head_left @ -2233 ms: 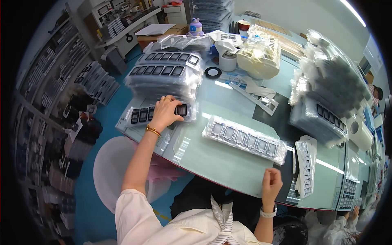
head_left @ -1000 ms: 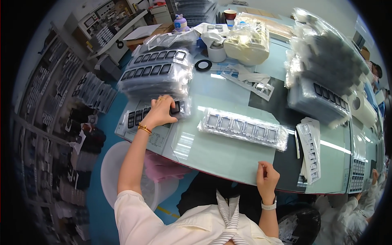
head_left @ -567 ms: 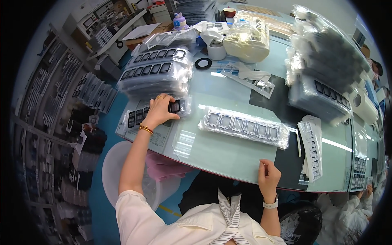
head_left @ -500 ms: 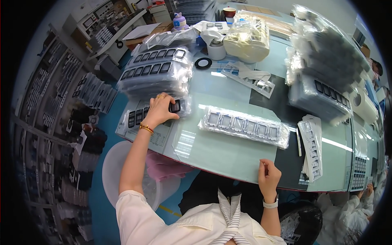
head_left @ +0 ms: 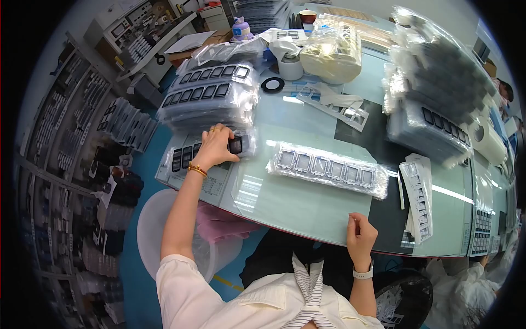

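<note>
- At the left of the desk (head_left: 296, 216), a bagged strip of black frames (head_left: 235, 146) lies flat, just on the near side of a tall stack of bagged black frames (head_left: 205, 104).
- Over that strip the left hand (head_left: 215, 147) arches, thumb and fingers spread apart and reaching down to it; whether they pinch it or only press, I cannot tell.
- The step in hand looks like handling this strip; lifting or sliding it from here would call for thumb and fingers drawn in firmly on its slippery wrap.
- Near the middle, a bagged strip of grey frames (head_left: 329, 170) lies slightly aslant, apart from both hands.
- To the right, at the desk's near edge, the right hand (head_left: 361, 238) has its fingers loosely curled, nothing seen in them; helping would call for reaching left.
- Farther right lie white-backed frame strips (head_left: 419, 200).
</note>
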Action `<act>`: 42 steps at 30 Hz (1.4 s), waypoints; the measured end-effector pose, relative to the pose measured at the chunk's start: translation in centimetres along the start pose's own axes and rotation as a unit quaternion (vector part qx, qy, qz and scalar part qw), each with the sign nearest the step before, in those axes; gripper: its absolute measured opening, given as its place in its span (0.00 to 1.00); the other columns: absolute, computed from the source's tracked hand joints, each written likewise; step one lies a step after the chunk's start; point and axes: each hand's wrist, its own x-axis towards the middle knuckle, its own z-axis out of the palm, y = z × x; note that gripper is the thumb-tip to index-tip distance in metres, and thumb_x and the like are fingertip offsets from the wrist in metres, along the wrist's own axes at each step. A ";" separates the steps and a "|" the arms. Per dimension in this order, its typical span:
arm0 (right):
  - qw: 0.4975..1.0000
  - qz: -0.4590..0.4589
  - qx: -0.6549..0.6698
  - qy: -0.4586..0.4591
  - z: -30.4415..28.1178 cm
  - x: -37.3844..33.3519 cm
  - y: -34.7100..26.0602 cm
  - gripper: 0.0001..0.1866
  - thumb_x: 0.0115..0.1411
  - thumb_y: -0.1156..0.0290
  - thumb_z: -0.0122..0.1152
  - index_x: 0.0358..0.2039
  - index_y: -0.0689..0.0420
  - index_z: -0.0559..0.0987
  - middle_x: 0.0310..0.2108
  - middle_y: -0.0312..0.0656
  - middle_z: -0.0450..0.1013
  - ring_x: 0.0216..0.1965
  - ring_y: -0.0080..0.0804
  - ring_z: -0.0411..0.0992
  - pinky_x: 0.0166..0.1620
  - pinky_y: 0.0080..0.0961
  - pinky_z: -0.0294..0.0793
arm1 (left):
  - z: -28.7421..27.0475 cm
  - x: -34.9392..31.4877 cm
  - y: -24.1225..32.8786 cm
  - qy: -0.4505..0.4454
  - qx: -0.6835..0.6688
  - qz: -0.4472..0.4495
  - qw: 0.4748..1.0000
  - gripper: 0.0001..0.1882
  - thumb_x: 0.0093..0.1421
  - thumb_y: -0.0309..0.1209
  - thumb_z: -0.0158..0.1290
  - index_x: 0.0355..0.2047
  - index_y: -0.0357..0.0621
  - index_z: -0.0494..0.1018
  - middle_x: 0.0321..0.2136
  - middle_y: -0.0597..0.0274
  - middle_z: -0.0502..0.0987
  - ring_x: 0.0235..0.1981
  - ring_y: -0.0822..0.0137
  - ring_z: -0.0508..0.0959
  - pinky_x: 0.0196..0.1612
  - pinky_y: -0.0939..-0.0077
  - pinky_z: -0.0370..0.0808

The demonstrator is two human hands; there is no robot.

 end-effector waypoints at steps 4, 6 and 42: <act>1.000 0.007 -0.006 -0.004 -0.1 -0.1 0.0 0.04 0.66 0.79 0.63 0.40 0.65 0.83 0.22 0.41 0.75 0.20 0.23 0.70 0.26 0.22 0.68 | 0.1 -0.7 -0.3 -0.020 -0.001 0.021 1.000 0.35 0.39 0.38 0.76 0.47 0.47 0.72 0.46 0.59 0.72 0.52 0.55 0.72 0.58 0.63 0.61; 1.000 -0.002 -0.013 -0.005 -0.2 -0.1 0.2 0.04 0.66 0.79 0.64 0.40 0.65 0.83 0.22 0.42 0.76 0.20 0.24 0.70 0.27 0.23 0.68 | -0.2 -1.3 -0.5 -0.026 -0.009 0.014 1.000 0.38 0.38 0.38 0.76 0.50 0.47 0.72 0.48 0.59 0.72 0.53 0.56 0.72 0.59 0.63 0.60; 0.992 -0.024 -0.126 -0.010 -4.2 -2.3 0.3 0.06 0.56 0.79 0.68 0.33 0.56 0.81 0.31 0.38 0.74 0.32 0.39 0.71 0.39 0.36 0.67 | 9.3 -15.0 28.3 0.051 -0.207 0.261 0.942 0.27 0.61 0.29 0.63 0.61 0.42 0.76 0.65 0.55 0.74 0.69 0.50 0.69 0.71 0.45 0.62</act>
